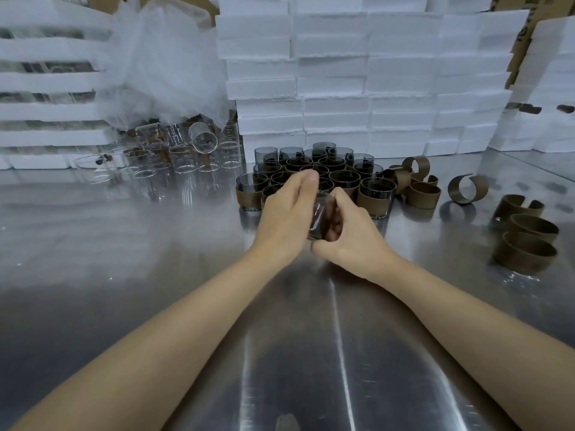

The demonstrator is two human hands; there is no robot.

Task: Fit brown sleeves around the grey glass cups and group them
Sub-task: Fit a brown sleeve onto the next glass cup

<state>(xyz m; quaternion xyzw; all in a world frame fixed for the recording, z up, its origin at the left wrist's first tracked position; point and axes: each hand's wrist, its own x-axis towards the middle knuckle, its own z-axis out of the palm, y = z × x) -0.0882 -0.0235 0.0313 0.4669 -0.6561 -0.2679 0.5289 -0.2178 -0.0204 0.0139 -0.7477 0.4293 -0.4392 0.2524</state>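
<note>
1. At the centre of the frame: held cup point(320, 217), grey glass, clasped between both hands just above the table. It is blurred, so I cannot tell whether a sleeve is already on it.
2. left hand point(284, 214): fingers curled over the cup's left and far side, gripping it.
3. right hand point(353, 241): fingers curled round the cup's lower right side, also gripping.
4. Governing relation: the grouped cups point(311, 175), most of them wearing brown bands, stand directly above the hands in the frame. The left hand's fingertips reach nearest to the group's front row. The held cup's long axis runs roughly up and down the frame, with the exact tilt lost to blur. Judgement: adding it to the group needs only a short move up the frame into the front row, set upright.
5. loose sleeves point(424, 194): brown split rings scattered from centre right to the right edge, on the right hand's side.
6. Surface: metal table point(140, 275), shiny and streaked with reflections.
7. Room: white foam blocks point(357, 73) stacked across the top. At upper left, clear beakers point(186, 157) sit under a plastic bag point(168, 57).
</note>
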